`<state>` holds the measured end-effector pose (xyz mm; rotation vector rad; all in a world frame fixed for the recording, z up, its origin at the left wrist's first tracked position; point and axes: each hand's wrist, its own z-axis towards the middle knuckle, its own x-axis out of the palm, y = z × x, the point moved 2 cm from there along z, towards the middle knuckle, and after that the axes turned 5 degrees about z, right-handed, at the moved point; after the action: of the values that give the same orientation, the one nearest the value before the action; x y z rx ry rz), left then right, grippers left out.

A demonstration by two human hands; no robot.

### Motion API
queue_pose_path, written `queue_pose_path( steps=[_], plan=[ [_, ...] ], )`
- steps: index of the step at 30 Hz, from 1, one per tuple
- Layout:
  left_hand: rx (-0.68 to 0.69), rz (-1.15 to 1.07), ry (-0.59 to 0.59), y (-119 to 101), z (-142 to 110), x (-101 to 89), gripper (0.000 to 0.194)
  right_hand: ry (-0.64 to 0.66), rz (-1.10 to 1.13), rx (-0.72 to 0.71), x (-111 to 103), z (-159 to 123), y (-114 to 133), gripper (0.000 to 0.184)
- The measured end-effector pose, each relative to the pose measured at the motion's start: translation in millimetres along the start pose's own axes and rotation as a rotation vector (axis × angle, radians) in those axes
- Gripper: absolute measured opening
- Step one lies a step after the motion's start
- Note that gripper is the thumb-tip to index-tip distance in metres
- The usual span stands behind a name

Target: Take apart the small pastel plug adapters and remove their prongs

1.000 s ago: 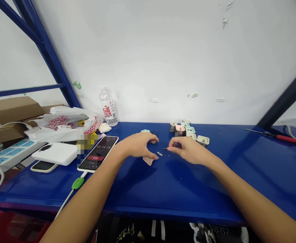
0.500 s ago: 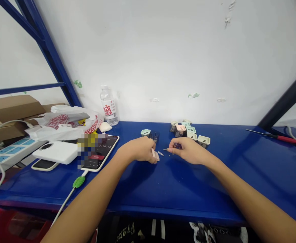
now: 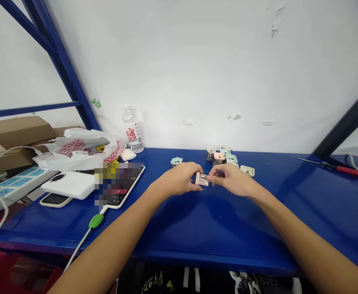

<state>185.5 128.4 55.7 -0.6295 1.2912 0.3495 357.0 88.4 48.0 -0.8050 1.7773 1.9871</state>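
Note:
My left hand (image 3: 179, 179) and my right hand (image 3: 232, 179) meet over the middle of the blue shelf (image 3: 197, 220). Between them they pinch a small pink plastic part (image 3: 201, 179), raised a little off the surface. The left fingers grip its left end and the right fingertips close on its right end. Just behind the hands lies a cluster of small pastel plastic shells (image 3: 228, 158) in pink, mint and cream. One mint shell (image 3: 176, 161) sits apart to the left.
A phone (image 3: 120, 185) on a white cable, a white power bank (image 3: 68, 184) and a second phone lie at the left. A water bottle (image 3: 132, 130), plastic bags (image 3: 81, 149), cardboard boxes and a power strip (image 3: 4, 188) crowd the left. A red-handled screwdriver (image 3: 335, 166) lies far right.
My left hand picked the pink part up from the shelf and brought it to the right hand. Both hands now hold it together, lifted off the surface.

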Motion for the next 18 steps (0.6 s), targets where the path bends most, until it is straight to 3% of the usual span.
queue_pose_path(
  steps=[18],
  plan=[
    [0.056,-0.017,-0.059,-2.7,-0.8,2.7,0.031,0.016,-0.031,0.065,-0.4,1.4,-6.0,0.03]
  ],
)
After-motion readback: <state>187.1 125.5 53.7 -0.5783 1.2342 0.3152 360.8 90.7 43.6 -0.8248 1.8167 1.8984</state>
